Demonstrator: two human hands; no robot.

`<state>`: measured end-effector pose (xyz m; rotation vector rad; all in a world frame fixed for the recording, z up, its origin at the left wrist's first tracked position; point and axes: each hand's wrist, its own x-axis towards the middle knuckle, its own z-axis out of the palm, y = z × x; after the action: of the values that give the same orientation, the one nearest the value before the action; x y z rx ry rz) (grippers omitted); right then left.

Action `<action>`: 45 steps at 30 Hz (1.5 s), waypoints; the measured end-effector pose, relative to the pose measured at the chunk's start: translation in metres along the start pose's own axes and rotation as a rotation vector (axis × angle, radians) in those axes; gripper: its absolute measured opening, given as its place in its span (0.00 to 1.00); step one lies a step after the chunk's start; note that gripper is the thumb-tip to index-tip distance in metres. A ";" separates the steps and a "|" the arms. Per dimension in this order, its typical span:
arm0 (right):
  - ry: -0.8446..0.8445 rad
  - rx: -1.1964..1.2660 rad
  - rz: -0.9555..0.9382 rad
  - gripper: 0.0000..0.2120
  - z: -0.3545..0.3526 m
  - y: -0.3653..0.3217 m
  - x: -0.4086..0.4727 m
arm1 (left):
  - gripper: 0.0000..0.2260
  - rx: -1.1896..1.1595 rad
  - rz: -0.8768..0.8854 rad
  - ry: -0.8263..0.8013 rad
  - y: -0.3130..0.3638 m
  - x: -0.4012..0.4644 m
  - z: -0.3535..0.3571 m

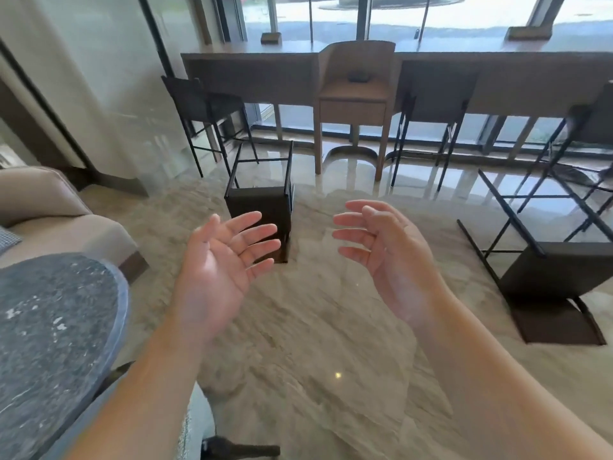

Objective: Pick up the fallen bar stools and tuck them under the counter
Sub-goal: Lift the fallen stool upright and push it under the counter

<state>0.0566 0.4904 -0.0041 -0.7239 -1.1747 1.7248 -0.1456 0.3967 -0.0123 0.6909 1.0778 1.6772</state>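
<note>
A dark bar stool [265,200] lies fallen on the marble floor straight ahead, its thin black legs pointing toward the long wooden counter [252,69]. A second fallen dark stool [550,270] lies at the right, legs stretched up and left. My left hand [222,260] and my right hand [381,250] are raised in front of me, palms facing each other, fingers spread, holding nothing. The left hand's fingertips overlap the near stool in the view, but the stool lies farther away on the floor.
Two dark stools [202,104] [434,97] and a tan upholstered chair [355,94] stand upright at the counter; another dark stool [590,127] stands far right. A round stone-topped table [49,343] and a beige sofa [49,210] are on my left.
</note>
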 end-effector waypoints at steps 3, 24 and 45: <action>-0.020 -0.017 0.017 0.11 -0.006 0.000 0.050 | 0.23 0.004 0.013 0.026 0.000 0.039 0.002; -0.095 -0.119 0.146 0.09 0.126 0.087 0.393 | 0.24 -0.069 0.013 0.112 0.051 0.348 -0.173; -0.069 -0.089 0.240 0.08 0.207 0.192 0.687 | 0.21 0.011 -0.084 0.151 0.074 0.630 -0.296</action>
<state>-0.4745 1.0025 -0.0905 -0.8956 -1.2602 1.9173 -0.6453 0.8787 -0.1054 0.5252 1.2064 1.6724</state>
